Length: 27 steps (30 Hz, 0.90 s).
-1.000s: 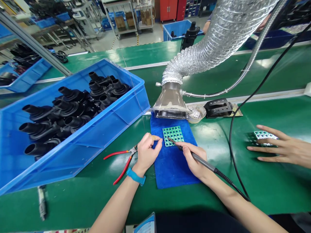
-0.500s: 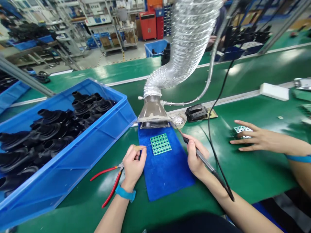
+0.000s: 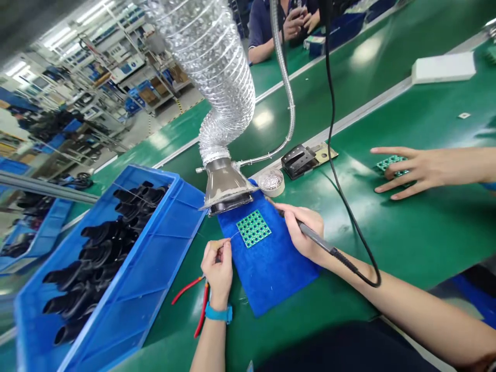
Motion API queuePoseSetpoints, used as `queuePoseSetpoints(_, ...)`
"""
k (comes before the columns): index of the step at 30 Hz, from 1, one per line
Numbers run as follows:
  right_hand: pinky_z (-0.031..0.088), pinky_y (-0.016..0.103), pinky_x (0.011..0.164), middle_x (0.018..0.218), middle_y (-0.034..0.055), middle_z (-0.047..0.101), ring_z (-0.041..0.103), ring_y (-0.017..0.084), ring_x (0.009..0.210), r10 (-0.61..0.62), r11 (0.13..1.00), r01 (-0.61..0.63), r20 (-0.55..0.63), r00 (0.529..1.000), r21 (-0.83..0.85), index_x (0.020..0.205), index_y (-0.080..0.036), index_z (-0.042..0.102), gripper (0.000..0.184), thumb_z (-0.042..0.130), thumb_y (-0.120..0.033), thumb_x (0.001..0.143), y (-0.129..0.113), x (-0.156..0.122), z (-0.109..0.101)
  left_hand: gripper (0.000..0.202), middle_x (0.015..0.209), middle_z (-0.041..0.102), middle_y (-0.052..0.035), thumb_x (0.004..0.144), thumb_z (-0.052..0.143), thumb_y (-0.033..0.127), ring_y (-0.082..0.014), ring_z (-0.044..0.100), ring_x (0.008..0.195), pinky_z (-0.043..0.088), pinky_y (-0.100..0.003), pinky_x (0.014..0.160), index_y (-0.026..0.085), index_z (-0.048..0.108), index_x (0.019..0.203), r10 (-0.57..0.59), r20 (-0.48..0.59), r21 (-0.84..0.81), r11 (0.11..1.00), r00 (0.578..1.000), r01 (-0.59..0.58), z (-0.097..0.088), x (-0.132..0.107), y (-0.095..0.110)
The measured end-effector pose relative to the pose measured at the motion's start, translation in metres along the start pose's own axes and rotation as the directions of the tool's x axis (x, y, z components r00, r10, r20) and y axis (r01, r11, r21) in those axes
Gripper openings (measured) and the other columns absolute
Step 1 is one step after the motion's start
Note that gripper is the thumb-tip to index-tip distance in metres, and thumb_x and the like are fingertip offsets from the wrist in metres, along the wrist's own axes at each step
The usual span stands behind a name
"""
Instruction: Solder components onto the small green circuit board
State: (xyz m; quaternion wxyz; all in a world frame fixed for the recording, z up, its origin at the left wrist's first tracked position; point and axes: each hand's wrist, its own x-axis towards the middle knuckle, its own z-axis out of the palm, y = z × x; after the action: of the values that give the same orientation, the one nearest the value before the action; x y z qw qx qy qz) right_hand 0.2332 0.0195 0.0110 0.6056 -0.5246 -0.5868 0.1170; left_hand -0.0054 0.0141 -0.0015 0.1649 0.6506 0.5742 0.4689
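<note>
A green circuit board (image 3: pixel 253 228) with rows of dark round spots lies on a blue cloth (image 3: pixel 277 274). My left hand (image 3: pixel 217 263) is closed in a pinch on a thin solder wire (image 3: pixel 235 235), whose end reaches the board's left edge. In my right hand (image 3: pixel 304 230) is a soldering iron (image 3: pixel 315 237), gripped like a pen. Its tip is close to a round tin (image 3: pixel 271 182) of silvery material; whether they touch I cannot tell. Red-handled pliers (image 3: pixel 202 310) lie open beside my left wrist, partly hidden by it.
A fume hood (image 3: pixel 225 186) on a foil duct hangs just behind the board. The iron's black cable (image 3: pixel 351 217) loops at right. A blue crate (image 3: pixel 112 310) of black rubber parts stands left. Another person's hand (image 3: pixel 418 168) rests over a second board (image 3: pixel 391 164).
The view has tilted and shifted. My right hand has brought the iron's tip nearer the tin. My left hand still pinches the wire beside the board.
</note>
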Motion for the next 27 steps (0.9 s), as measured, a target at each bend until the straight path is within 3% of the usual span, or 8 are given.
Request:
queuePoseSetpoints(6,0.047,0.026,0.056,0.086,0.0014,0.081,0.072,0.011,0.060,-0.125,0.978,0.090,0.185,0.975,0.186,0.095,-0.018,0.076,0.024,0.052,-0.014,0.097,-0.011,-0.022,0.007,0.014,0.074,0.063,-0.0002,0.089,0.067,0.025,-0.0123,0.057,0.067,0.043,-0.023,0.060,0.018,0.069,0.078,0.021,0.035,-0.021,1.000,0.999,-0.020,0.002,-0.001,-0.002)
queuePoseSetpoints(17,0.045,0.026,0.058,0.085,0.0011,0.081,0.072,0.010,0.060,-0.212,0.966,0.158,0.279,0.937,0.206,0.098,-0.018,0.076,0.025,0.052,-0.013,0.096,-0.010,-0.030,0.015,0.014,0.071,0.058,0.0003,0.089,0.066,0.024,-0.0110,0.052,0.062,0.038,-0.022,0.055,0.018,0.070,0.078,-0.033,0.052,-0.029,0.999,0.998,0.034,0.003,-0.003,0.000)
queuePoseSetpoints(27,0.047,0.025,0.058,0.087,0.0017,0.081,0.073,0.010,0.063,-0.223,0.971,0.181,0.311,0.924,0.156,0.098,-0.018,0.076,0.023,0.054,-0.013,0.096,-0.010,-0.032,0.019,0.014,0.067,0.057,0.0013,0.090,0.065,0.020,-0.0106,0.048,0.059,0.036,-0.023,0.053,0.019,0.070,0.077,0.040,0.083,0.004,0.999,0.996,-0.040,0.004,-0.002,0.004)
